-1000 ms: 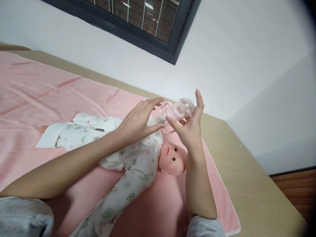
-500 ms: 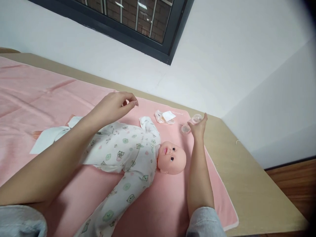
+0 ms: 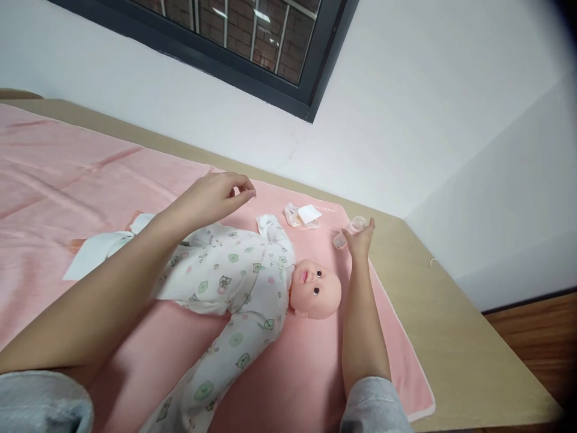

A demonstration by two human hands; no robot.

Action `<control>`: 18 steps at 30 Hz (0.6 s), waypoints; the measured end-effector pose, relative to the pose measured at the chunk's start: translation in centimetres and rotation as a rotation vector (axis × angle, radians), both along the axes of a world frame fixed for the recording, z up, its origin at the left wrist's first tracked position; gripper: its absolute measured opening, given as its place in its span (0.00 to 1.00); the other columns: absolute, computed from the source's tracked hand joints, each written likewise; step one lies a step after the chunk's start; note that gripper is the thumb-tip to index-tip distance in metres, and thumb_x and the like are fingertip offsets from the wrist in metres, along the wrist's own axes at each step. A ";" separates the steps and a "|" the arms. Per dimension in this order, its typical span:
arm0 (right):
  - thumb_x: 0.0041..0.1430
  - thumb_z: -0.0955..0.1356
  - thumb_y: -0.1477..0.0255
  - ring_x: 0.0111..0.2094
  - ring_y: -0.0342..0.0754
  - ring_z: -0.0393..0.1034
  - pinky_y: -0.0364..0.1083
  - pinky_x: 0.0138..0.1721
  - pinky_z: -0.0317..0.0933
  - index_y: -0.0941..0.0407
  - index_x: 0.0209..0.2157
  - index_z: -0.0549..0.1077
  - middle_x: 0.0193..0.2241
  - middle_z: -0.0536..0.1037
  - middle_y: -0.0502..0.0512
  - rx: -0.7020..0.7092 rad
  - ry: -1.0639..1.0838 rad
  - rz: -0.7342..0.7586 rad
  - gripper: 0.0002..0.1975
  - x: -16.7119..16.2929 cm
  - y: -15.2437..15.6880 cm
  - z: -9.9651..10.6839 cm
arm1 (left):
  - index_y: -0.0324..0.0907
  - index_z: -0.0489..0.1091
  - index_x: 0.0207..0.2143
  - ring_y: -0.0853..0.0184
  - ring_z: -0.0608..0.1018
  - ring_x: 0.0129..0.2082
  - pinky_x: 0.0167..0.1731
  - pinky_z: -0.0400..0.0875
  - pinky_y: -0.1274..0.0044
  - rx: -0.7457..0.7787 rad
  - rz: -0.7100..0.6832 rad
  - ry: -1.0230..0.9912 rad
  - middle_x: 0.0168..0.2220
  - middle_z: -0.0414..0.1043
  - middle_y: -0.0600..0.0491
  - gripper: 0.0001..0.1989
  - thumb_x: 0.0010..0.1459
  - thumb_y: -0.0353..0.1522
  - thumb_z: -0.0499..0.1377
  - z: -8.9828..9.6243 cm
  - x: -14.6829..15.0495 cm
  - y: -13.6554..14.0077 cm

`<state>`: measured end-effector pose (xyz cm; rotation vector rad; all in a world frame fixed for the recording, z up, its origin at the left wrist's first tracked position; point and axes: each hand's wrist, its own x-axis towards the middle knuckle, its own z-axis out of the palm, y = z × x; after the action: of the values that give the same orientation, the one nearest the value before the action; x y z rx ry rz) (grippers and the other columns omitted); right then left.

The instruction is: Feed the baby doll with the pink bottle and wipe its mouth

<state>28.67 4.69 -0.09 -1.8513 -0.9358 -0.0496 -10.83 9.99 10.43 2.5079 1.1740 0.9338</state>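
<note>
My right hand (image 3: 360, 239) is wrapped round a small clear plastic container (image 3: 357, 224) near the far right corner of the pink blanket (image 3: 279, 373). Part of it is hidden by the fingers, and a round clear end shows on the left. My left hand (image 3: 228, 192) hovers above the doll's body, fingers curled and thumb near the fingertips; whether something small is between them cannot be made out. Under my left arm lies a baby doll (image 3: 315, 288) on its back, dressed in a white printed outfit (image 3: 238, 264). A white cloth (image 3: 90, 255) lies at its legs.
Beyond the doll's shoulder rests a crumpled clear packet (image 3: 293, 216) with a white square (image 3: 309, 213) on it. The wooden table (image 3: 442, 337) extends to the right of the blanket. Behind it rise a white wall (image 3: 360, 144) and a dark window frame (image 3: 306, 102).
My right hand has lowered slightly with the clear container, which has tilted a little. The left hand stays curled over the doll. The whole view has shifted slightly.
</note>
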 end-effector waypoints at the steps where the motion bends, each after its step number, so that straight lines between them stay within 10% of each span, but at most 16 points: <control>1: 0.43 0.73 0.67 0.65 0.65 0.54 0.59 0.63 0.53 0.66 0.68 0.42 0.64 0.55 0.78 0.002 0.011 0.001 0.56 0.1 0.0 0.0 | 0.44 0.76 0.37 0.62 0.77 0.36 0.35 0.66 0.74 -0.001 -0.005 0.000 0.39 0.78 0.54 0.14 0.62 0.41 0.53 0.1 -0.1 0.0; 7: 0.53 0.68 0.57 0.68 0.64 0.49 0.61 0.67 0.46 0.67 0.64 0.52 0.64 0.56 0.78 0.122 -0.030 -0.070 0.44 0.0 -0.2 1.0 | 0.44 0.76 0.38 0.61 0.77 0.37 0.36 0.67 0.73 -0.015 -0.004 -0.011 0.39 0.78 0.54 0.15 0.62 0.42 0.53 0.8 -0.8 -0.4; 13: 0.63 0.58 0.66 0.54 0.53 0.66 0.57 0.59 0.59 0.57 0.46 0.70 0.47 0.73 0.63 0.502 -0.353 -0.060 0.16 -2.0 -0.8 1.4 | 0.46 0.75 0.38 0.60 0.77 0.38 0.36 0.68 0.73 -0.027 0.022 -0.034 0.40 0.78 0.54 0.15 0.61 0.43 0.54 0.9 -1.6 -0.3; 18: 0.57 0.58 0.72 0.46 0.51 0.71 0.54 0.54 0.64 0.55 0.34 0.74 0.39 0.78 0.59 0.284 -0.378 0.317 0.13 -2.5 0.6 -1.6 | 0.47 0.75 0.38 0.61 0.78 0.38 0.37 0.69 0.73 -0.004 0.033 -0.035 0.40 0.78 0.55 0.15 0.61 0.44 0.54 0.8 -2.0 -0.1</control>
<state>26.21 5.26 -1.66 -1.4390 -1.3978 -0.3295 -12.79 9.92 11.27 2.4659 1.2091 0.9783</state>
